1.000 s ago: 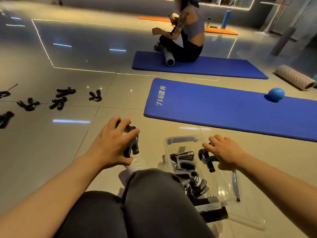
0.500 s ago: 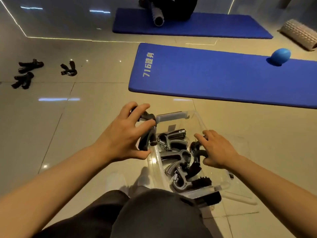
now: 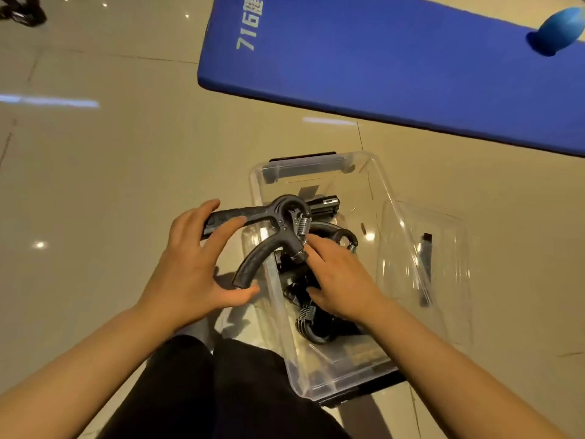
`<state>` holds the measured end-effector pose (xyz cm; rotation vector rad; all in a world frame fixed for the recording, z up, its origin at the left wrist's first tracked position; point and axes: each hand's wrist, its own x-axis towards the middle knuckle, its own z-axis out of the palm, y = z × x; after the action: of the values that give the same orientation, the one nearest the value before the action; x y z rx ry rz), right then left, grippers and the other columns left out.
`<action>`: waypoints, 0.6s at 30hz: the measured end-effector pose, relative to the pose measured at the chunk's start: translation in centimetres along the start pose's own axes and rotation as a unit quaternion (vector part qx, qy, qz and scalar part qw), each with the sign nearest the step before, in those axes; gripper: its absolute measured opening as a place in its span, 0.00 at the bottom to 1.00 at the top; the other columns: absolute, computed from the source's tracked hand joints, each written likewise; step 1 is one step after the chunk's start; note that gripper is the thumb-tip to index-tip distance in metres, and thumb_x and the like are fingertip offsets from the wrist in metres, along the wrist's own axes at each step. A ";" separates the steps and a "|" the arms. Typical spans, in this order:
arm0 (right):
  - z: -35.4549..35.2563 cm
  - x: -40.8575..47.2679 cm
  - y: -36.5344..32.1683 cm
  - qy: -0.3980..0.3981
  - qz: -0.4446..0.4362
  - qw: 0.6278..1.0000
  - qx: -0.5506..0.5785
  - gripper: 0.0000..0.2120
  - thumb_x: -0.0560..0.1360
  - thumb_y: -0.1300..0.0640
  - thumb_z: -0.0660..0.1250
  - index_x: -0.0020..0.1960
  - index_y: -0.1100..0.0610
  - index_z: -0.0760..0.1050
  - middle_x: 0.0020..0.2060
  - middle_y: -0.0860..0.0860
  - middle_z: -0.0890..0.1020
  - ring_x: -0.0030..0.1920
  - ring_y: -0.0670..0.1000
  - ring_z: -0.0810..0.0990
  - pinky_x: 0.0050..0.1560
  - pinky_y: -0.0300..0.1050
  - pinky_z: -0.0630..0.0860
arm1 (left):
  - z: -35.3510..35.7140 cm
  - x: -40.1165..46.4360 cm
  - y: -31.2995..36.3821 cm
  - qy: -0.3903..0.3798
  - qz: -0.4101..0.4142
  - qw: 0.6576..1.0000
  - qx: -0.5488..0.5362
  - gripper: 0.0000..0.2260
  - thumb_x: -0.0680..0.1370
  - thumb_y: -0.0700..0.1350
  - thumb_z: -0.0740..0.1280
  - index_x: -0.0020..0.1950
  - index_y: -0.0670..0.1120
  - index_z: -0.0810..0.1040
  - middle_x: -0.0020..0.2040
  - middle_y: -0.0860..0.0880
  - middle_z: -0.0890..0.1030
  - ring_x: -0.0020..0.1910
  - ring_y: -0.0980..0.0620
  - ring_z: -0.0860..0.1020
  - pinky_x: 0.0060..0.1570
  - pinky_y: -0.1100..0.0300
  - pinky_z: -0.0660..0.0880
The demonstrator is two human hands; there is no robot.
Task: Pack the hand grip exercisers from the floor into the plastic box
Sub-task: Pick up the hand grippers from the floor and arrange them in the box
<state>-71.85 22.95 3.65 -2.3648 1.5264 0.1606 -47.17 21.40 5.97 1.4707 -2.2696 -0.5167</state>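
Note:
My left hand (image 3: 190,274) grips a black hand grip exerciser (image 3: 272,242) with a steel spring, fingers over its upper handle and thumb under the lower one. It hangs across the left rim of the clear plastic box (image 3: 373,172) on the floor. My right hand (image 3: 342,280) reaches into the box with fingers stretched out, resting on several black exercisers (image 3: 313,331) piled inside. Its fingertips lie beside the held exerciser's spring end.
The box's clear lid (image 3: 443,248) lies on the tiles to its right. A blue exercise mat (image 3: 395,64) with a blue ball (image 3: 560,26) stretches behind. More exercisers (image 3: 22,14) lie on the floor at the far top left. My dark-trousered knees (image 3: 221,391) are below the box.
The view has tilted down and closer to the box. My left hand has brought its exerciser rightward over the box's left rim. My right hand has flattened onto the pile inside.

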 end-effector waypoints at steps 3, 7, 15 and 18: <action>1.9 -0.7 1.2 -0.008 0.057 0.994 0.093 0.41 0.68 0.49 0.73 0.75 0.53 0.57 0.72 0.51 0.63 0.71 0.52 0.62 0.71 0.47 0.62 | 0.4 0.0 0.1 -0.009 -0.053 0.998 -0.023 0.44 0.59 0.69 0.65 0.71 0.51 0.63 0.69 0.42 0.66 0.65 0.42 0.63 0.59 0.52 0.62; 2.3 -1.2 3.1 0.005 0.128 0.980 0.149 0.42 0.68 0.46 0.74 0.75 0.51 0.57 0.73 0.49 0.61 0.73 0.51 0.58 0.72 0.46 0.56 | 0.2 1.0 0.4 0.009 -0.105 0.994 -0.035 0.46 0.58 0.70 0.65 0.72 0.52 0.61 0.69 0.44 0.66 0.66 0.42 0.62 0.61 0.53 0.60; 3.1 1.7 1.7 -0.051 0.033 0.998 0.024 0.49 0.65 0.41 0.74 0.77 0.50 0.50 0.75 0.50 0.55 0.76 0.53 0.49 0.75 0.56 0.42 | 0.4 1.6 0.9 0.009 -0.142 0.989 -0.040 0.45 0.58 0.69 0.64 0.72 0.53 0.61 0.66 0.46 0.65 0.65 0.46 0.60 0.57 0.58 0.60; 3.4 2.4 1.1 -0.030 0.024 0.999 0.009 0.46 0.65 0.42 0.74 0.75 0.54 0.57 0.71 0.55 0.64 0.72 0.57 0.59 0.74 0.58 0.49 | 0.6 1.3 1.0 0.006 -0.142 0.989 -0.044 0.45 0.58 0.69 0.64 0.72 0.53 0.61 0.66 0.47 0.65 0.65 0.46 0.60 0.58 0.58 0.61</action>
<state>-71.59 21.49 -0.40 -2.2901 1.5511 0.2258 -48.74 20.67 6.08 1.7578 -2.0104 -0.6794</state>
